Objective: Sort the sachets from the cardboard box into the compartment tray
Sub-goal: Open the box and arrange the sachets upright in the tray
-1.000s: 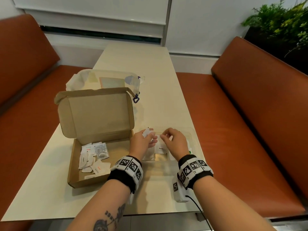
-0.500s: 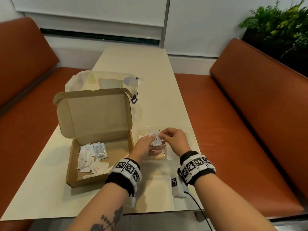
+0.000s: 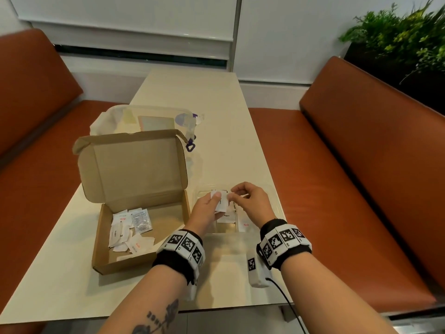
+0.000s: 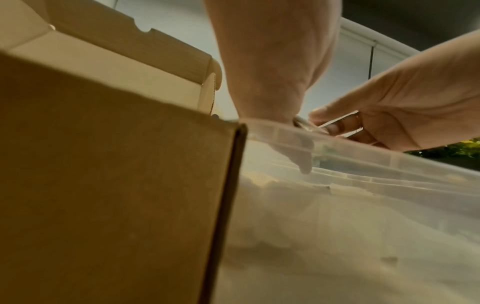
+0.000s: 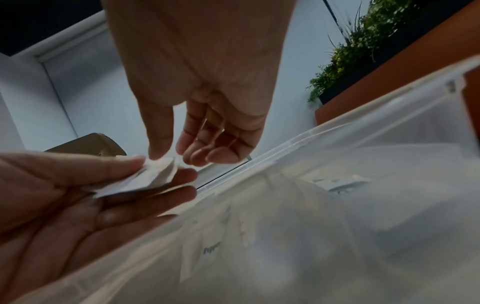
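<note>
An open cardboard box (image 3: 103,239) stands at the left with several white sachets (image 3: 127,230) in its bottom. To its right lies the clear compartment tray (image 3: 277,201), where a "Pepper" sachet (image 3: 226,216) and a "Salt" sachet (image 3: 245,224) lie in neighbouring compartments. Above the tray my left hand (image 3: 216,198) grips a few white sachets (image 3: 222,204) between thumb and fingers. My right hand (image 3: 234,193) pinches the right edge of those sachets. In the right wrist view the held sachets (image 5: 150,176) rest on the left fingers, with the right thumb on their top edge.
A clear zip pouch (image 3: 149,119) lies behind the box lid. Orange benches (image 3: 361,165) flank the cream table (image 3: 192,92) on both sides, and a plant (image 3: 397,39) stands at the back right. A cable hangs off the near table edge from my right wrist.
My left hand has carried its sachets rightward over the tray. My right hand has come up from the tray to meet it and now pinches the sachets' edge.
</note>
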Tool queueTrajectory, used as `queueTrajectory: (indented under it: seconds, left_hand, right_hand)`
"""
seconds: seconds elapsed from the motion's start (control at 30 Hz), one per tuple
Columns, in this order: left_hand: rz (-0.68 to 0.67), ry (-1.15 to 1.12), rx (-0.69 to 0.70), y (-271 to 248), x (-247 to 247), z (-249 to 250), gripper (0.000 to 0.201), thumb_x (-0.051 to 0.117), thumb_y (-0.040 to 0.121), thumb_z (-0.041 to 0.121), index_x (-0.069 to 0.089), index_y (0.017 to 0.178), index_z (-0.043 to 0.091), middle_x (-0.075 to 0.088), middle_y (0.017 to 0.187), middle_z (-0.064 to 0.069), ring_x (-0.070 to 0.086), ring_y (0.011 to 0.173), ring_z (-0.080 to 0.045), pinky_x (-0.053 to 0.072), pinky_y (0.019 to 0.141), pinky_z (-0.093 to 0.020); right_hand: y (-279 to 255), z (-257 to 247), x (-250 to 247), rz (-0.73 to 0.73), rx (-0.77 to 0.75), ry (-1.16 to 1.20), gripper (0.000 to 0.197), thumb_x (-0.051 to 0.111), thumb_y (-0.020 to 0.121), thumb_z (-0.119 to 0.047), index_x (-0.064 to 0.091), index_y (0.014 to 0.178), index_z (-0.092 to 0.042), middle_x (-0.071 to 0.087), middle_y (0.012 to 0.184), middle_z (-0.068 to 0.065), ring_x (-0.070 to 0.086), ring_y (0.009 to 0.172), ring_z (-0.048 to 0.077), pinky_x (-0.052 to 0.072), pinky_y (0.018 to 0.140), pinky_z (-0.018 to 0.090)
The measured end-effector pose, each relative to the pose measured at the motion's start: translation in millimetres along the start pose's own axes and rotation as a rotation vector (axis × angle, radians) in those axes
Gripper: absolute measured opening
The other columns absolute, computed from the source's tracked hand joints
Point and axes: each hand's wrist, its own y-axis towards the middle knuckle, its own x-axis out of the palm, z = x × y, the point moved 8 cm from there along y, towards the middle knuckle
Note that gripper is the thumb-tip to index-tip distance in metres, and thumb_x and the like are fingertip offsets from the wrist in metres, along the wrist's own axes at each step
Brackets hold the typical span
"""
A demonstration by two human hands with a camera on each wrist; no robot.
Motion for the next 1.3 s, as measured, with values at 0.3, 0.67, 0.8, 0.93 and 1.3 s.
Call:
queueTrajectory:
  seconds: [0.3,0.67,0.8,0.93,1.3]
  left_hand:
    - [0.017,-0.044,-0.01,5,3,-2,0.024,0.042,0.101,0.028,0.056,0.115,0.014,0.065,0.1,-0.011,0.064,0.085,-0.015,0.055,0.072,-0.019]
    - [0.054,0.067,-0.006,8,-4,-3,0.028,0.038,0.101,0.038,0.056,0.108,0.017,0.057,0.094,-0.002,0.052,0.087,-0.016,0.046,0.087,-0.027]
    - [0.03,0.138,0.024,10,-1,-3,0.042,0.035,0.101,0.041,0.051,0.129,0.013,0.058,0.123,-0.004,0.055,0.115,-0.02,0.039,0.107,-0.034]
    - [0.008,0.252,0.078,13,0,-2,0.029,0.036,0.101,0.039,0.058,0.111,0.024,0.061,0.119,-0.002,0.054,0.115,-0.019,0.037,0.109,-0.042]
    - [0.146,0.014,0.108,19,-12,5,0.033,0.03,0.103,0.015,0.053,0.12,0.033,0.053,0.12,-0.003,0.058,0.106,-0.02,0.051,0.079,-0.025]
  right_hand:
    - [-5,-3,18,-0.021,0.003,-0.025,0.055,0.08,0.071,-0.012,0.055,0.118,-0.024,0.054,0.085,-0.002,0.054,0.062,0.01,0.048,0.058,0.014]
    - [0,11,13,0.011,0.135,0.268,0.026,0.076,0.076,-0.004,0.058,0.094,-0.006,0.061,0.063,0.004,0.063,0.059,0.018,0.057,0.064,0.029]
    - [-1,12,24,-0.015,0.194,0.257,0.03,0.078,0.075,-0.009,0.057,0.094,-0.003,0.06,0.067,0.006,0.063,0.061,0.024,0.057,0.07,0.04]
    - [4,11,13,0.088,0.151,0.235,0.022,0.077,0.076,-0.004,0.059,0.088,-0.006,0.062,0.062,0.004,0.064,0.056,0.015,0.056,0.06,0.023]
    - [17,10,-3,0.075,0.156,0.251,0.013,0.066,0.083,-0.001,0.063,0.072,-0.008,0.059,0.065,0.003,0.054,0.059,0.014,0.049,0.06,0.02]
